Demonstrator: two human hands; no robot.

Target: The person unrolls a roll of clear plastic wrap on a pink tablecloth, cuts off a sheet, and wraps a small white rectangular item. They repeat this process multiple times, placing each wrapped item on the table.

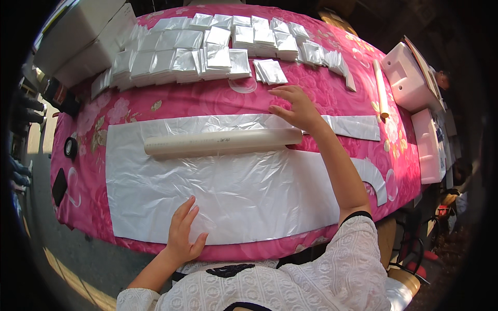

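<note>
A large white plastic bag [249, 197], seemingly with two handle strips at its right end, is spread flat and creased before me. Lying crosswise on its far half is a pale plastic pipe [223, 142]. At the bag's near edge, my left hand [182, 234] has its fingers stretched out and grips nothing; whether it touches the film I cannot tell. My right hand [296, 108] is just beyond the pipe's right end, empty, with thumb and fingers apart. Behind the pipe stand many flat folded bags [171, 54] in stacks, with a smaller pile [271, 71] nearest my right hand.
Pink flowered cloth [78, 202] covers the table. At its left edge lie a roll of tape [70, 148] and a dark phone-like slab [59, 186]. White boxes [85, 41] stand back left. Another pipe [380, 88] lies at right beside white foam boxes [410, 78].
</note>
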